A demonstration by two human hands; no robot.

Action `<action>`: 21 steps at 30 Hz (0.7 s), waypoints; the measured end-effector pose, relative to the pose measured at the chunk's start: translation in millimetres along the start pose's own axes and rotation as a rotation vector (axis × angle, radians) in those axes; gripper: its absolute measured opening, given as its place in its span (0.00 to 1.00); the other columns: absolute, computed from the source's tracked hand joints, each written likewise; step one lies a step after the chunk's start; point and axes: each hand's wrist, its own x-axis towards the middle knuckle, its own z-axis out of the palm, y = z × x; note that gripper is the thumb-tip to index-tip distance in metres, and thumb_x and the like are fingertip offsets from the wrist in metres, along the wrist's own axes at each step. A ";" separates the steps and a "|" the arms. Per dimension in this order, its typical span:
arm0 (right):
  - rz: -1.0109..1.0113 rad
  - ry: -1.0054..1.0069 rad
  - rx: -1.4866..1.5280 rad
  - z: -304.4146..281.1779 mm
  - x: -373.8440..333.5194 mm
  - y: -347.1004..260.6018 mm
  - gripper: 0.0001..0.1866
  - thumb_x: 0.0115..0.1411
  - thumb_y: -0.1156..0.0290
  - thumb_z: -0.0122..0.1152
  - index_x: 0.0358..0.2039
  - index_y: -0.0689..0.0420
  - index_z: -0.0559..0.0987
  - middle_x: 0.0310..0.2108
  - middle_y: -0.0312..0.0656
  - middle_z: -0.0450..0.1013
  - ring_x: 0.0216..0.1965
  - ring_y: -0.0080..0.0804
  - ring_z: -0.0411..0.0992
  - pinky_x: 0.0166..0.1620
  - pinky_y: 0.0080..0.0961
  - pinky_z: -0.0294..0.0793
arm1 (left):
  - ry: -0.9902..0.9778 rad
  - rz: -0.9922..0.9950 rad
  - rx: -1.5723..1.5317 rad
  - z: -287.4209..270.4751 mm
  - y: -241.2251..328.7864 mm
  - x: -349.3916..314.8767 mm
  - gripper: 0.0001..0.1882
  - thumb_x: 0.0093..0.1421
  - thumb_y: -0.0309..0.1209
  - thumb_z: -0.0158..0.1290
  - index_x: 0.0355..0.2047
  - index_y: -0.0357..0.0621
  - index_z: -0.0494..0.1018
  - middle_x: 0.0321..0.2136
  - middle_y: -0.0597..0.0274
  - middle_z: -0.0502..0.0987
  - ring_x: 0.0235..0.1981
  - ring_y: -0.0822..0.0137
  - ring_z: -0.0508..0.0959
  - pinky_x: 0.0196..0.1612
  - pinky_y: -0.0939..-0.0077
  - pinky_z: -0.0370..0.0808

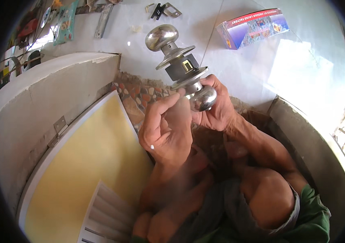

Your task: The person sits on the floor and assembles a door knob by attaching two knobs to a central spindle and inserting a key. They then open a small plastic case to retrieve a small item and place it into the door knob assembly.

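Observation:
A silver door knob set (176, 65) is held up at a tilt in front of me. It has a round knob at each end, two round plates and a dark middle housing with a small brass-edged slot. My right hand (220, 106) is closed around the lower knob. Bent fingers of my left hand (167, 131) meet the neck of that same knob, beside the lower plate; the exact fingertip contact is partly hidden. A white speck marks the left wrist side of the palm.
On the pale tiled floor lie a blue and red printed box (255, 30), a small metal plate (172, 11) and a black piece (158, 11). Left stand a yellow white-edged door panel (79, 154), with a hinge (60, 124), and a plastered wall (51, 85). A teal packet (66, 24) lies beyond.

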 end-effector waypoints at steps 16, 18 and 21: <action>-0.011 0.164 -0.252 11.7 -5.8 2.6 0.28 0.60 0.51 0.41 0.47 0.62 0.75 0.32 0.44 0.74 0.26 0.36 0.71 0.29 0.27 0.73 | 0.029 -0.006 0.042 -2.2 3.8 -2.0 0.09 0.57 0.15 0.60 0.38 0.35 0.78 0.30 0.58 0.82 0.26 0.72 0.81 0.27 0.80 0.76; -0.016 0.065 -0.208 6.1 -5.4 4.2 0.28 0.61 0.52 0.41 0.47 0.64 0.75 0.33 0.44 0.75 0.27 0.36 0.71 0.31 0.28 0.74 | 0.042 -0.050 -0.009 -0.5 10.2 -3.0 0.08 0.57 0.16 0.61 0.38 0.35 0.78 0.30 0.58 0.81 0.26 0.71 0.80 0.27 0.79 0.76; -0.063 0.157 -0.259 16.0 -5.1 6.4 0.28 0.62 0.53 0.41 0.48 0.65 0.75 0.35 0.44 0.76 0.28 0.36 0.73 0.34 0.30 0.75 | 0.074 0.037 0.102 1.0 -0.8 -3.3 0.08 0.57 0.17 0.62 0.37 0.35 0.77 0.29 0.58 0.81 0.25 0.71 0.80 0.28 0.78 0.76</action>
